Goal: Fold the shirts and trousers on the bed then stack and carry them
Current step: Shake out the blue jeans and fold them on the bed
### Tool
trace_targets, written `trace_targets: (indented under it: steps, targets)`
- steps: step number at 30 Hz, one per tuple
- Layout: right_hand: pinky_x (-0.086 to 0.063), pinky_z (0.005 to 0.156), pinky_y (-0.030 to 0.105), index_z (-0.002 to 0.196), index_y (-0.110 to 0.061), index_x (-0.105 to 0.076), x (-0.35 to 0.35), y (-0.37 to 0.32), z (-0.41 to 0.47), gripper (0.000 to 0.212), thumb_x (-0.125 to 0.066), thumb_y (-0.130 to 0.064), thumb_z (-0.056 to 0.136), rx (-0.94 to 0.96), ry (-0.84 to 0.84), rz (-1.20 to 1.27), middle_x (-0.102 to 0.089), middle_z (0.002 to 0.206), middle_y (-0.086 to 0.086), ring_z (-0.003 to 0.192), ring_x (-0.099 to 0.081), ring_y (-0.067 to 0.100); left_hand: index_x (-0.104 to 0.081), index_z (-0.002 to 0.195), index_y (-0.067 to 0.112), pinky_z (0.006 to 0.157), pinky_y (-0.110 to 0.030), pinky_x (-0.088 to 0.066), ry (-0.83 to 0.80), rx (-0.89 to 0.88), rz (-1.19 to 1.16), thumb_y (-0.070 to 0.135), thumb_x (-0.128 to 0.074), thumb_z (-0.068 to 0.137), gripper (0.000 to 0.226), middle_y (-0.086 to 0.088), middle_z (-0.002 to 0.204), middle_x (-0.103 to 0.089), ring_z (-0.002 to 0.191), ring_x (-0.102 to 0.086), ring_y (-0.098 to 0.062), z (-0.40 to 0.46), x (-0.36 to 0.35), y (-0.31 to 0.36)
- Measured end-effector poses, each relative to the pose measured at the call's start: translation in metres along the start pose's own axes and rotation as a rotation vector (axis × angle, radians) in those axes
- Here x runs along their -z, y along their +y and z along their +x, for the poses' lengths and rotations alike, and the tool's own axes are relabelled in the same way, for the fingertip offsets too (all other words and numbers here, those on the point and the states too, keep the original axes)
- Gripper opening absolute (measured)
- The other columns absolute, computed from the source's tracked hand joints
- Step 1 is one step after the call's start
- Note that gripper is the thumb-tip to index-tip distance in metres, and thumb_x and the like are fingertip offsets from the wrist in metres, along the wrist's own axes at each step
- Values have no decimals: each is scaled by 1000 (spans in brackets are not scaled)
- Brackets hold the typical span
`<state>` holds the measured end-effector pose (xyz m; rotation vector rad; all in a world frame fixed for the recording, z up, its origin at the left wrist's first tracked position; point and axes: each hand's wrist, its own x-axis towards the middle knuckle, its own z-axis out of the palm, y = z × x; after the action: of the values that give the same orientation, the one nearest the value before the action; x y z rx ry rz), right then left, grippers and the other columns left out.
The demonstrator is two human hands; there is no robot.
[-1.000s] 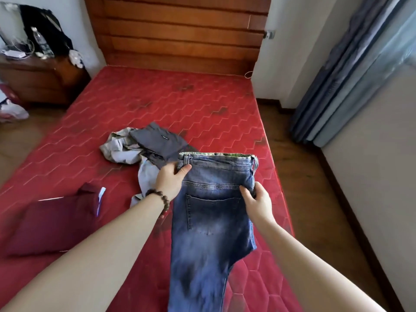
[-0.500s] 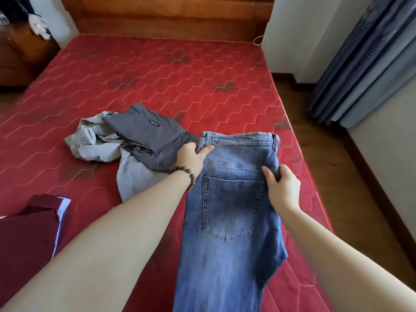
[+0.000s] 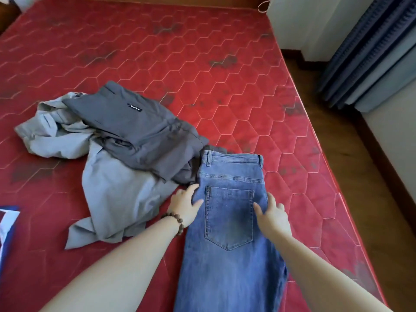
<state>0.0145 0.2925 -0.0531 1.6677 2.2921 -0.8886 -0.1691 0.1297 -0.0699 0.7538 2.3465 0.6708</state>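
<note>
Blue jeans [image 3: 229,221] lie flat on the red mattress [image 3: 202,64], folded lengthwise with a back pocket facing up and the waistband far from me. My left hand [image 3: 185,207], with a bead bracelet on its wrist, rests flat on the jeans' left edge. At the right edge my right hand [image 3: 273,216] presses flat beside the pocket. Both hands have fingers spread and grip nothing. Left of the jeans lie dark grey trousers [image 3: 137,131] on top of a crumpled light grey garment [image 3: 117,194].
A corner of a folded dark red garment with blue and white trim [image 3: 6,224] shows at the left edge. The bed's right edge drops to a wooden floor [image 3: 364,176]. Blue curtains [image 3: 371,52] hang at the right, by a white wall.
The jeans went from held up by the waistband to lying flat on the mattress. Both hands let go of the waistband and slid down to the pocket area. The camera tilted down.
</note>
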Motion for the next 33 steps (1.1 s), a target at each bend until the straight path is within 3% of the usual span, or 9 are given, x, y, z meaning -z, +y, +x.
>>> trace_targets:
  steps: [3,6,10,16,19,21,23,28,33]
  targets:
    - [-44,88,43,151,-40,-7,-12,8,5,62,-36,-51,97,45,56,-51,-46,118,13,115,-48,36,-36,143,35,77,-30,-40,37,-28,-109,31,-59,92,57,-14,98,-56,87,-57,-30,-6,-22,1]
    - [-44,70,38,148,-49,2,-17,18,9,59,-33,-46,100,157,43,-73,-56,99,10,90,-60,34,-34,144,38,83,-37,-47,17,-82,-120,28,-58,93,57,-16,110,-65,96,-62,-32,-6,-34,4]
    - [-47,70,35,147,-49,-11,-16,19,12,50,-30,-41,102,266,27,-146,-62,95,7,85,-60,31,-36,145,34,80,-40,-49,140,-95,-6,33,-56,94,55,-12,114,-63,100,-61,-31,-4,-39,6]
    - [-47,66,36,147,-45,-23,20,-8,39,48,-34,-38,100,398,290,-154,-53,86,4,78,-60,35,-45,142,22,76,-40,-51,356,-191,-42,33,-63,90,56,-13,110,-59,90,-61,-33,25,-9,37]
    - [-44,80,42,147,-49,-6,37,-27,65,54,-30,-49,99,282,217,-213,-46,109,9,101,-54,36,-35,147,18,89,-45,-46,412,-168,123,37,-67,86,72,-18,120,-47,101,-55,-36,50,8,52]
    - [-29,105,53,149,-45,3,33,-28,71,61,-26,-57,97,210,154,-382,-23,149,16,136,-27,36,-26,150,15,106,-48,-32,418,-177,356,44,-61,88,77,-23,144,-33,132,-36,-36,50,6,53]
    - [-7,114,56,152,-37,0,18,-28,59,63,-26,-56,97,289,200,-454,4,161,10,147,0,29,-29,149,11,114,-50,-23,386,-311,492,42,-58,89,73,-21,154,-24,144,-22,-34,37,-8,49]
    - [-28,107,59,137,-12,-51,-54,-20,-2,61,-71,-24,81,680,299,-433,-42,148,13,137,-38,33,-54,135,11,110,-48,-35,202,-512,626,29,-50,85,53,-9,149,-40,138,-37,-25,-7,-70,24]
    - [-28,112,55,138,-6,-48,-97,3,-31,50,-43,-25,93,559,289,-403,-44,146,13,138,-37,29,-41,144,13,113,-48,-31,166,-393,576,34,-30,91,58,-8,153,-35,141,-32,-22,-27,-89,4]
